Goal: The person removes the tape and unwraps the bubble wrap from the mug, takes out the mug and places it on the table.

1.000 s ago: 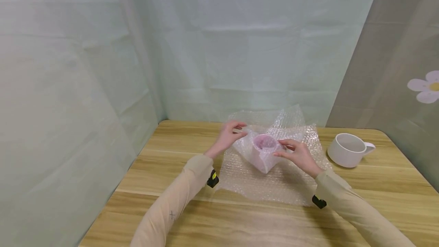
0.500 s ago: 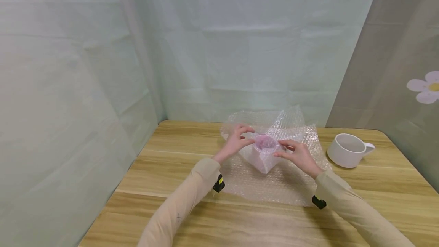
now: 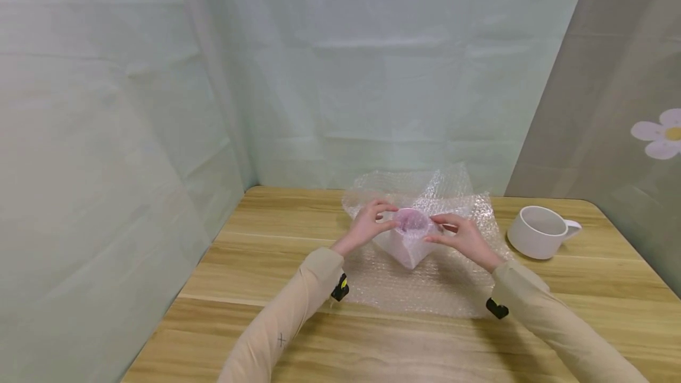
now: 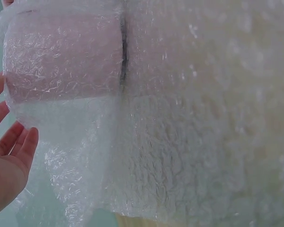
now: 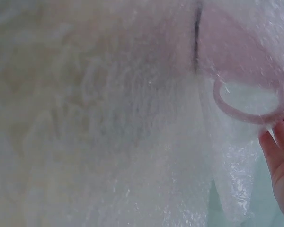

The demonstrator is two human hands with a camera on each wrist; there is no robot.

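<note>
A pink mug (image 3: 411, 221) stands upright on a sheet of bubble wrap (image 3: 404, 294), with part of the sheet folded up round its sides. My left hand (image 3: 366, 223) holds the bubble wrap against the mug's left rim, between thumb and fingers. On the opposite side, my right hand (image 3: 463, 240) grips the wrap at the mug's right rim. Through the wrap, the right wrist view shows the mug's round handle (image 5: 246, 118) close to the right fingertips (image 5: 267, 137). The left wrist view shows the pink mug wall (image 4: 61, 56) blurred behind the layer. Some fingertips are partly hidden.
A wide white mug (image 3: 537, 234) stands to the right of the bubble wrap, its handle pointing right. The wooden table (image 3: 239, 265) ends at the back against a pale curtain (image 3: 393, 87). Another curtain (image 3: 106, 164) hangs along the left side.
My left hand has moved right and slightly down to the mug's rim, bringing the left flap of bubble wrap against it. The right hand stays nearly still.
</note>
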